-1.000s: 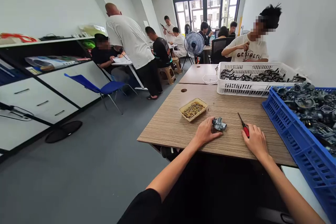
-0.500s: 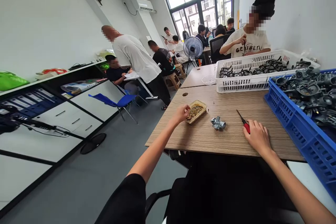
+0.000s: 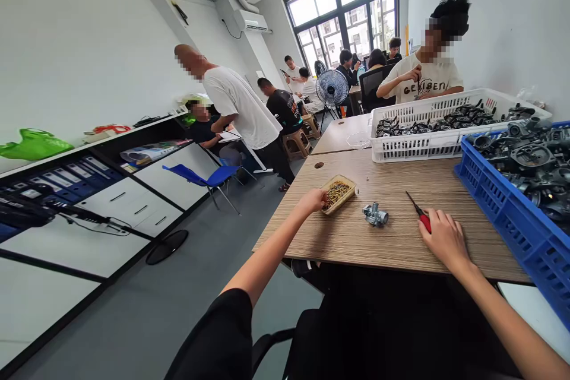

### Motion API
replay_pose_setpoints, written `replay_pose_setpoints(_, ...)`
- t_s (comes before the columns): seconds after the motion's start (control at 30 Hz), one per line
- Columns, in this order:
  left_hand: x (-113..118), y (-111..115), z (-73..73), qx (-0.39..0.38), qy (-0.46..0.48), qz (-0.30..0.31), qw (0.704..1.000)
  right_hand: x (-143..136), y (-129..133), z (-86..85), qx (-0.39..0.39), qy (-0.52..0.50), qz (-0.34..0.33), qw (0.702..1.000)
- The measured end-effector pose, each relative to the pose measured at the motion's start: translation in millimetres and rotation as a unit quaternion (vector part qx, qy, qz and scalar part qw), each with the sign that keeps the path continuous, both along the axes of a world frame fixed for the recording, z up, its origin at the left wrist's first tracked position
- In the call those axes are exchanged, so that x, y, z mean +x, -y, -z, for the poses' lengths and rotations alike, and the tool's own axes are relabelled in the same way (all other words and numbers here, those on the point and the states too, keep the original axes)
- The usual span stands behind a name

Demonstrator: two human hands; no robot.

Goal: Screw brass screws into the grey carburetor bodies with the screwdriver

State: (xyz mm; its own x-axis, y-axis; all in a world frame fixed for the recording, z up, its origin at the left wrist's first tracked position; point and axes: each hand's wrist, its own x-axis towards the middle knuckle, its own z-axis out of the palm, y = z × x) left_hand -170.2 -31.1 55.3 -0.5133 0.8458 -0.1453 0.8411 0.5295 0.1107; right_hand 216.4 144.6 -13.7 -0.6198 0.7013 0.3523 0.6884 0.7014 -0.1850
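Note:
My left hand reaches over the left edge of a small tray of brass-coloured screws. Its fingers are pressed together at the screws, and whatever they may hold is too small to make out. On the wood-patterned table, right of the tray, lies a silver metal part. Farther right, my right hand rests on the table, closed over the red handle of a screwdriver, whose dark shaft points away to the left.
A blue crate piled with metal parts stands at the right. Behind the table's middle is a white basket of dark parts. A person works behind it. Another person leans over at the left, near a blue chair.
My left hand has gone lower into the tray, its fingertips now among the screws. The whole view has shifted slightly. My right hand stays on the screwdriver.

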Motion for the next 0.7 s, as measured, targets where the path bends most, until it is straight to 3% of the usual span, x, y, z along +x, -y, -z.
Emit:
replay_pose_setpoints(0.4, -7.7, 1.1, 0.0, -0.016, 0.015, -0.001, 1.0, -0.3, 1.4, 1.3, 0.026, 0.006, 0.002, 1.0)
replay_pose_setpoints(0.7, -2.3, -12.2, 0.9, -0.041, -0.005, -0.017, 0.999, 0.6, 0.2, 1.5, 0.02, -0.001, -0.004, 1.0)
